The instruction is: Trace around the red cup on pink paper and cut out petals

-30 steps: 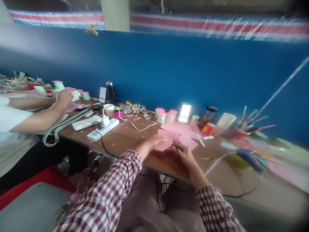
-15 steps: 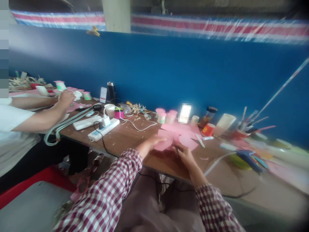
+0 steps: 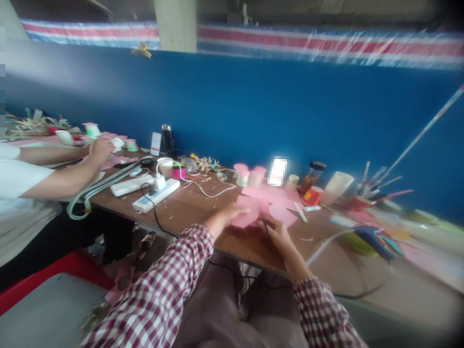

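Note:
My left hand point(image 3: 226, 217) grips the near edge of a pink paper piece point(image 3: 250, 215) over the front of the brown table point(image 3: 195, 208). My right hand point(image 3: 276, 231) is closed around a thin dark tool point(image 3: 266, 226) whose tip touches the pink paper. More pink paper shapes point(image 3: 275, 198) lie just behind. Both my sleeves are red-and-white checked.
A white power strip point(image 3: 154, 193) with cables lies left of my hands. Pink-topped cups point(image 3: 248, 175), a jar point(image 3: 311, 176), a red cup point(image 3: 312, 195) and a pot of brushes point(image 3: 366, 191) stand along the blue wall. A glue gun point(image 3: 375, 237) rests at right. Another person's arm point(image 3: 61, 176) works at far left.

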`<state>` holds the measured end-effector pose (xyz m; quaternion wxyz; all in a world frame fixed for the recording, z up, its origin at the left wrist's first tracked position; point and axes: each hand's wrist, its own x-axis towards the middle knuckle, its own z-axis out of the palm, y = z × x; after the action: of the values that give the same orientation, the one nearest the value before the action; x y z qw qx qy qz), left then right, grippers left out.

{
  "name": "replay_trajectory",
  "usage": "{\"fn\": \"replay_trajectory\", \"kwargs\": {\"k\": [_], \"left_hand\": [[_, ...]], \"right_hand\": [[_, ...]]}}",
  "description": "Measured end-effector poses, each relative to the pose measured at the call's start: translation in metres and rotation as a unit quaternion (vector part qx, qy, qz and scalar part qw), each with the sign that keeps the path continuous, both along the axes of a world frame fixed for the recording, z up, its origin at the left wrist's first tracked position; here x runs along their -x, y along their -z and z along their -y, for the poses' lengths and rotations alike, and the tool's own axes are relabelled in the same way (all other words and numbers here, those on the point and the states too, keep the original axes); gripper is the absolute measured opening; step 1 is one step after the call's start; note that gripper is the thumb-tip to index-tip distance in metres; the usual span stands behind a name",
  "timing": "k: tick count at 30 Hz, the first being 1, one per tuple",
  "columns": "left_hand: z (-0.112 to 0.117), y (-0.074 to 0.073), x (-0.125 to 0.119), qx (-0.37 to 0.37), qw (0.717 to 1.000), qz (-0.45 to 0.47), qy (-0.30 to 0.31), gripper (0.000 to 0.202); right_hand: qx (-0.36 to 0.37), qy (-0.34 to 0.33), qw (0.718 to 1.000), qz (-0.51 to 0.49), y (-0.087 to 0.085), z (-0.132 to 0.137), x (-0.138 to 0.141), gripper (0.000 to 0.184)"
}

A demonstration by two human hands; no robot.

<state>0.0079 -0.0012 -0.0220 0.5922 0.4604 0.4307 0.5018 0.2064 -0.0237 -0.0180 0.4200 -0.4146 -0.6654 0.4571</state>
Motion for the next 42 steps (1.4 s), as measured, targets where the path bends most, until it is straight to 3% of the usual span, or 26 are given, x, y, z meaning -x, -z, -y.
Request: {"fn": "replay_trajectory", "kwargs": {"k": [12, 42], "left_hand": [[-0.003, 0.003, 0.002, -0.003, 1.000, -0.013, 0.008, 0.048], [-0.007, -0.005, 0.009, -0.020, 0.998, -0.052, 0.014, 0.045]], "right_hand": [[0.002, 0.000, 1.000, 0.004, 0.002, 0.000, 0.000, 0.047], [0.003, -0.004, 1.000, 0.002, 0.004, -0.002, -0.001, 0.043]]}}
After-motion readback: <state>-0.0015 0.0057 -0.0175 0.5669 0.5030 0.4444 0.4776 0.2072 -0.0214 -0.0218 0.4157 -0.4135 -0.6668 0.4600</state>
